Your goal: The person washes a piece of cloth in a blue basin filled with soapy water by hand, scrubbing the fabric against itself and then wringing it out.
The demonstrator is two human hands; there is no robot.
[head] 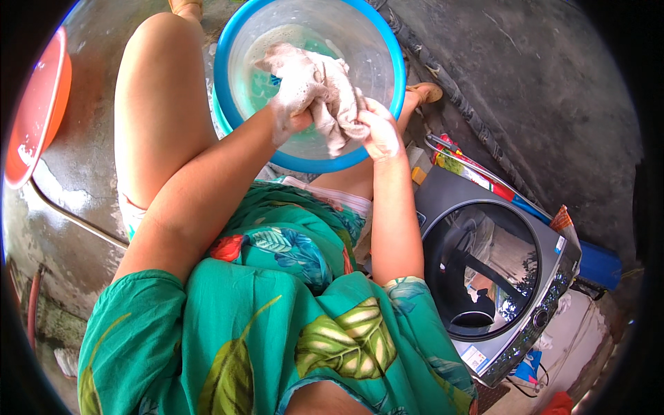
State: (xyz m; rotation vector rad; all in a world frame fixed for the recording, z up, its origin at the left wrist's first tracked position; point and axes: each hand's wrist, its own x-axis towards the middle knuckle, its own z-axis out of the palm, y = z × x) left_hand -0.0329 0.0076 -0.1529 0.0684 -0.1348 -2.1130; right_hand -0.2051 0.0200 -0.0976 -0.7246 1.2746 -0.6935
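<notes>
A wet, pale cloth [340, 98] is bunched between my two hands above a translucent basin with a blue rim [224, 98]. My left hand [296, 98], coated in white suds, grips the middle of the cloth. On the other side, my right hand [381, 130] holds an end of it near the basin's rim, with some foam on the skin. Greenish soapy water [262, 85] with froth lies in the basin below. Folds of cloth hide some of my fingers.
At the right stands a grey front-loading washing machine [482, 270] with a round dark door. An orange-red basin [39, 114] sits on the wet concrete floor [88, 155] at the left, near a thin hose [75, 217]. A scrubbing brush [66, 362] lies lower left.
</notes>
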